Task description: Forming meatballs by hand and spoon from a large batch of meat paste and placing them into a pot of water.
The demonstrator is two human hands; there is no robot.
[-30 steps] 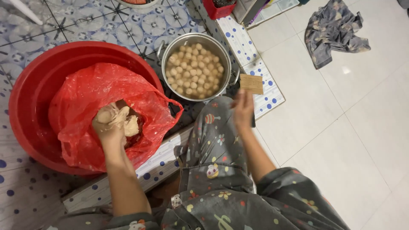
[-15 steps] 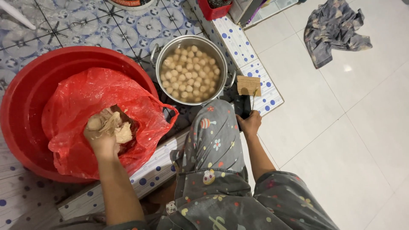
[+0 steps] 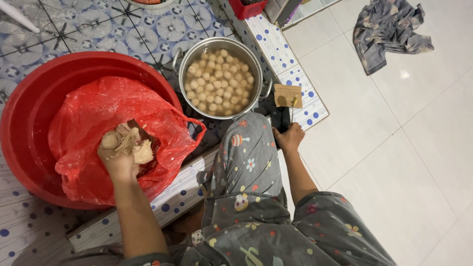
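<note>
Pale dough fills our left hand [image 3: 118,157], clamped on a sticky lump [image 3: 132,146] inside the red bag [image 3: 93,123] in the red basin [image 3: 29,108]. Our right hand [image 3: 289,138] grips a spoon handle [image 3: 293,106] beside the steel pot [image 3: 185,64] of dough balls [image 3: 218,81].

You have before you:
- one red basin [image 3: 29,113];
- one red plastic bag [image 3: 93,123] inside it;
- one metal pot [image 3: 219,79] with two side handles, holding pale round balls [image 3: 217,83], several dozen, too many to count exactly;
- one small brown card [image 3: 287,94];
- one spoon [image 3: 294,106];
- one crumpled grey cloth [image 3: 391,27] on the white floor;
- one red basket [image 3: 246,7], partly cut off at the top edge;
- two hands of yours in view, the left hand [image 3: 120,157] and the right hand [image 3: 289,138].
</note>
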